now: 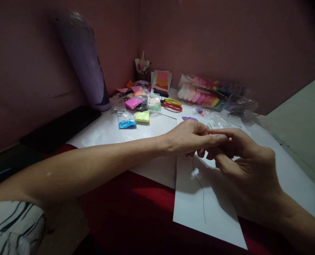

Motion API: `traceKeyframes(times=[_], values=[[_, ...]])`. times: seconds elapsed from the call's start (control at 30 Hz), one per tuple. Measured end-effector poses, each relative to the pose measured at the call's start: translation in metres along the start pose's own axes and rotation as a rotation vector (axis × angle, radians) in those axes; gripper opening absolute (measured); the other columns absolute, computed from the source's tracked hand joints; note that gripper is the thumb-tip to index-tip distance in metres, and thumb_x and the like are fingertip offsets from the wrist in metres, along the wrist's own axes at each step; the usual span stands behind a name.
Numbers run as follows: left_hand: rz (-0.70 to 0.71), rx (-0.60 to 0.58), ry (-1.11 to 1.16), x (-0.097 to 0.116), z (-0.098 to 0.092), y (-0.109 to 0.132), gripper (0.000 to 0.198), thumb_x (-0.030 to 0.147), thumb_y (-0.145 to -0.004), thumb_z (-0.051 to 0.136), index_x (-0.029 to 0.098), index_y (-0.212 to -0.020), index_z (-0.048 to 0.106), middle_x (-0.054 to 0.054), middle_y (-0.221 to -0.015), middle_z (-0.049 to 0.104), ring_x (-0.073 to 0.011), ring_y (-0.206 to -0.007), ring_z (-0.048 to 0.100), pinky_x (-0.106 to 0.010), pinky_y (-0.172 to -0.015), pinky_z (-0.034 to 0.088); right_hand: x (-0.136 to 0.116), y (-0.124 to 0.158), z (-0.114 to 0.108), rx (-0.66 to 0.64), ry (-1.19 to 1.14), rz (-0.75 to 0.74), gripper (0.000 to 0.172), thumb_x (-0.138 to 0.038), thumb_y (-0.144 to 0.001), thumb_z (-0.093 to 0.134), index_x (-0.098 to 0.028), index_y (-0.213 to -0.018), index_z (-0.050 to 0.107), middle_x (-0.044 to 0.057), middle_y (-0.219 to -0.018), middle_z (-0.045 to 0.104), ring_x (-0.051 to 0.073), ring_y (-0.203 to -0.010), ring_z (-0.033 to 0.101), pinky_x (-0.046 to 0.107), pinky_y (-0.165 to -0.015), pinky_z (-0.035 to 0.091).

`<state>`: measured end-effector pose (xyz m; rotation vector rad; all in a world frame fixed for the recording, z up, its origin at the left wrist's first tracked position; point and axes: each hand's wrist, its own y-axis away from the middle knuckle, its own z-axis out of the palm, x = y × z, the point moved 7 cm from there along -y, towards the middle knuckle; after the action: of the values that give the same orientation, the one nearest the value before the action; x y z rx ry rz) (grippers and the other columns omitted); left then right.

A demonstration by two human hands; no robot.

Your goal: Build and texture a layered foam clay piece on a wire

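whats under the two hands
Below the left hand and right hand, a dark strand runs down over a white sheet. The hands cover part of the sheet, and whatever they hold between them is mostly hidden.

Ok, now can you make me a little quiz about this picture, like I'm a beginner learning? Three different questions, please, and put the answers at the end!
1. True or false: the left hand and the right hand are far apart.

2. Pick one: what shows just below the hands, against the white sheet?
A) a spoon
B) a thin dark strand
C) a paintbrush

3. Finish the sentence: on the table beyond the hands are looped handles, coloured yellow and ...

Key:
1. False; they are close together, with their fingers bunched.
2. B
3. red
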<state>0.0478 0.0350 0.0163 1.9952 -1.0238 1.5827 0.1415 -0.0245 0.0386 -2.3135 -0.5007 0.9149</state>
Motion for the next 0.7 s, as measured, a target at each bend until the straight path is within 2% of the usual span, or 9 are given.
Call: traceKeyframes(times=[0.23, 0.7], values=[[0.000, 0.020, -0.015, -0.0028, -0.0013, -0.0018, 0.047, 0.058, -0.080, 0.059, 0.014, -0.063, 0.056, 0.002, -0.055, 0.056, -0.0055, -0.046, 0.050, -0.016, -0.042, 0.039, -0.0001, 0.0003, 0.0008, -0.013, 0.010, 0.014, 0.022, -0.016, -0.081, 0.060, -0.023, -0.101, 0.063, -0.006, -0.064, 0.067, 0.011, -0.053, 0.062, 0.025, -0.055, 0.053], [0.002, -0.013, 0.003, 0.0002, 0.0007, -0.0004, 0.048, 0.059, -0.081, 0.058, 0.013, -0.067, 0.057, 0.001, -0.057, 0.055, -0.0057, -0.047, 0.049, -0.018, -0.044, 0.039, -0.0010, 0.0016, -0.0010, 0.023, 0.005, -0.003, 0.024, -0.012, -0.079, 0.062, -0.022, -0.101, 0.065, -0.009, -0.063, 0.066, 0.007, -0.053, 0.061, 0.018, -0.058, 0.052]])
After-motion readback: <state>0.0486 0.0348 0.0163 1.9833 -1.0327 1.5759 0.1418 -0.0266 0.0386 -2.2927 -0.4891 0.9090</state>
